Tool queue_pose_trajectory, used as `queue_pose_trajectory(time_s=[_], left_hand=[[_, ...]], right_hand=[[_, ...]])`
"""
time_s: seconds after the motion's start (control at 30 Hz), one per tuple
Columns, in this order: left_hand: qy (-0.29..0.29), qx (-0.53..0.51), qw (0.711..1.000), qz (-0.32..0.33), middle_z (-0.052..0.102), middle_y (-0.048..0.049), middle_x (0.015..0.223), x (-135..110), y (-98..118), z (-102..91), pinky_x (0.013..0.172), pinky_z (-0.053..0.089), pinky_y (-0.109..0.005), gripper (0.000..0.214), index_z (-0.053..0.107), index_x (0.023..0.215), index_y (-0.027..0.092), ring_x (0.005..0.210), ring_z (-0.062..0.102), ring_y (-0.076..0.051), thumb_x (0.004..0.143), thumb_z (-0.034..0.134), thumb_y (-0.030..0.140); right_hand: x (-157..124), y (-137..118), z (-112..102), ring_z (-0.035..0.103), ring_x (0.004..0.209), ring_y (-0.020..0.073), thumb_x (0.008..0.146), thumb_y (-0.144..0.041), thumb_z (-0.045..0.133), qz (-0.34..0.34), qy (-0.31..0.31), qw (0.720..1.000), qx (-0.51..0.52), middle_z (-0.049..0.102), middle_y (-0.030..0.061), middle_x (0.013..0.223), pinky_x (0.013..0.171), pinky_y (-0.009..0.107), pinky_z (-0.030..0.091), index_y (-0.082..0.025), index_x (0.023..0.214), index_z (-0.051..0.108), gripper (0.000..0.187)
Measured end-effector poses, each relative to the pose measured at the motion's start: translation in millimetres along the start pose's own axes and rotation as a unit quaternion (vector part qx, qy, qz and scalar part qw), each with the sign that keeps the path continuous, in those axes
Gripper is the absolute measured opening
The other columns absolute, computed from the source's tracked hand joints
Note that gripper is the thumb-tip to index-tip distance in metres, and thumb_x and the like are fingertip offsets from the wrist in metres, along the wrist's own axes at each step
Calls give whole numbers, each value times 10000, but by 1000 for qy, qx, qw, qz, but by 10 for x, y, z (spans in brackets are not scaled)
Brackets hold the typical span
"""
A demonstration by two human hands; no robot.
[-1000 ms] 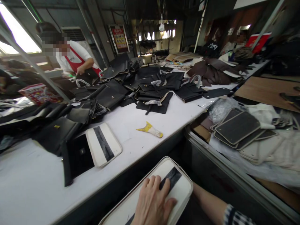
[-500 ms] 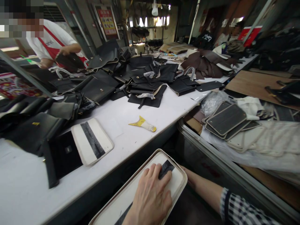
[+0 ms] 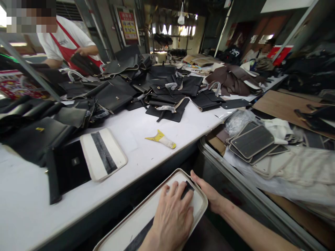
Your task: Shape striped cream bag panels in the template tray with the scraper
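Observation:
A white bag panel [image 3: 142,214] with rounded corners, a raised rim and a dark strip along its middle is tilted in front of me, off the table's edge. My left hand [image 3: 174,209] rests on its inner face, fingers spread and bent, the tips against the surface near the dark strip. At the panel's far right corner, my right hand [image 3: 208,191] grips the rim; its thumb shows, while the other fingers are hidden. A similar white panel [image 3: 91,146], joined to a black bag piece [image 3: 69,170], lies on the table to the left.
The white table [image 3: 138,153] holds a yellow-and-white tool [image 3: 161,138] and heaped black bags [image 3: 167,97]. At right, a metal-edged bin [image 3: 235,174] bears dark rounded panels [image 3: 252,141] and pale panels [image 3: 300,160]. A person in a red apron [image 3: 68,48] handles dark material across the table.
My right hand has come into view at the panel's rim, its thumb now showing. My left hand stays on the panel with its fingers slightly more bent. The view has shifted slightly.

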State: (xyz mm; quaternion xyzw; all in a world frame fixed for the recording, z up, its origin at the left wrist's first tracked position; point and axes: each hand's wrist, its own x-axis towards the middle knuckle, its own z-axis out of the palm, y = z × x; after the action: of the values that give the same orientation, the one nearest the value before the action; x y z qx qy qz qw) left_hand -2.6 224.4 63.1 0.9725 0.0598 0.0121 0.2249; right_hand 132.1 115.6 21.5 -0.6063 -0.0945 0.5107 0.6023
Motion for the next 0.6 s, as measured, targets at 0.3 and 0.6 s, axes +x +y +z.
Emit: queue_pose_trajectory(time_s=[0.3,0.6], left_hand=[[13,-20,1000,-7,485,-19,1426,-39,-78,65,1102,225,-542,387,484,1295,286,1314,373,-293,924,454,389],[7,-15,1000,-18,473,14,1443,-30,-82,68,1120,219,-525,414,476,1327,318,1329,371,-289,930,461,434]], right_hand=[[-148,-21,-187,629,971,234,923,-487,565,-164,39,948,-271,686,55,1001,838,324,507,-197,1162,698,399],[-237,-54,-157,540,714,152,1012,-371,407,-260,76,870,-412,526,22,754,652,289,410,-171,768,651,398]])
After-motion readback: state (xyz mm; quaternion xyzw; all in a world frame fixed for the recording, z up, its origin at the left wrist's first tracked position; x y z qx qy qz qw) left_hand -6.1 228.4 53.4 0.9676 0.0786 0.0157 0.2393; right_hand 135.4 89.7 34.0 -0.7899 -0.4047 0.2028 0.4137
